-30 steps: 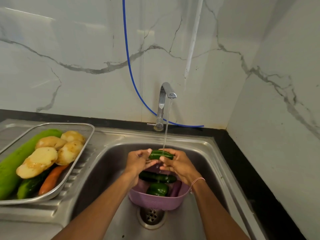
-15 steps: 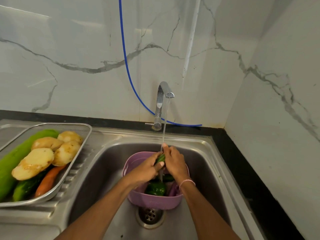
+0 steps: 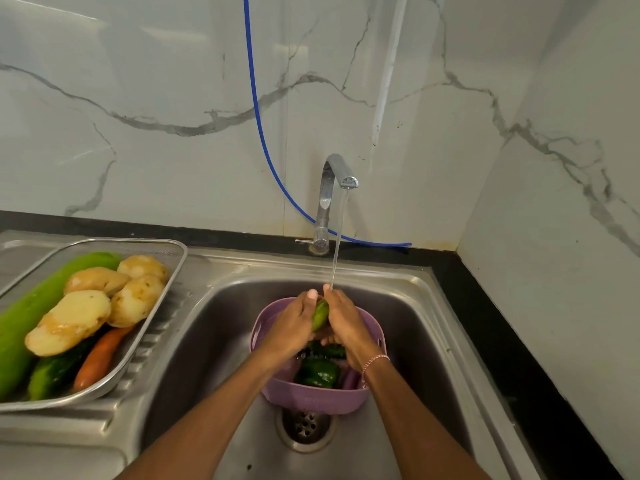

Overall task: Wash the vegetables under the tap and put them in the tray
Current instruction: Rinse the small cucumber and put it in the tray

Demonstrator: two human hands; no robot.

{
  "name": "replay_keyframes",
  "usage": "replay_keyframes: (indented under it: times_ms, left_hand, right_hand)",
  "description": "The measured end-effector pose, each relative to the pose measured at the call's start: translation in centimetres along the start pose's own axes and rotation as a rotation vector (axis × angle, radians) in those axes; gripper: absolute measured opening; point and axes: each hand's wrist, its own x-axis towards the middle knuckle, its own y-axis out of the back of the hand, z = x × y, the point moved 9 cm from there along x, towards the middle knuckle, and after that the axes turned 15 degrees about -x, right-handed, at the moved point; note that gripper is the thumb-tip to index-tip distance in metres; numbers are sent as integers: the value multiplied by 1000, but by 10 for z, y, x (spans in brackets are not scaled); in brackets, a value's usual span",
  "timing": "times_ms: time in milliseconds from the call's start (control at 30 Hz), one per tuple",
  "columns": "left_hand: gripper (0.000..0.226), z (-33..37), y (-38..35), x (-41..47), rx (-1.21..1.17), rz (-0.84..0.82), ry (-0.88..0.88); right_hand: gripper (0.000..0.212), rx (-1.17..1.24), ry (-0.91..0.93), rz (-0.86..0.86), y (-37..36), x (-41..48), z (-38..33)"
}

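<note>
Two hands on one veg, so here's how it sat. Biggest thing was the stainless steel sink [image 3: 408,327] with its basin, set under a white marble-look wall [image 3: 138,98] with grey veins. On the draining board to my left sat the rectangular metal mesh tray [image 3: 152,306], holding a long pale green gourd [image 3: 31,313], four washed yellowish potatoes [image 3: 69,322], a dark green cucumber [image 3: 52,370] and an orange carrot [image 3: 100,356]. Down in the basin was a round lilac plastic colander [image 3: 311,398], right above the drain [image 3: 306,426], with a dark green capsicum [image 3: 318,374] inside. The curved chrome tap [image 3: 329,199] was running, and its thin stream landed by my fingertips. My left hand [image 3: 294,327] and right hand [image 3: 343,323] were both curled around a small green cucumber [image 3: 320,313], pressed between the palms above the colander. A thin blue hose [image 3: 258,109] hung down the wall behind the tap.
</note>
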Motion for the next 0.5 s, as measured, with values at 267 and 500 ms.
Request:
replay_keyframes:
  times_ms: [267, 500]
  left_hand:
    - [60, -14, 1, 11, -18, -119, 46]
    - [32, -1, -12, 8, 301, -137, -127]
  right_hand:
    - [25, 294, 39, 66, 21, 2, -4]
    - [18, 25, 46, 122, 32, 1, -6]
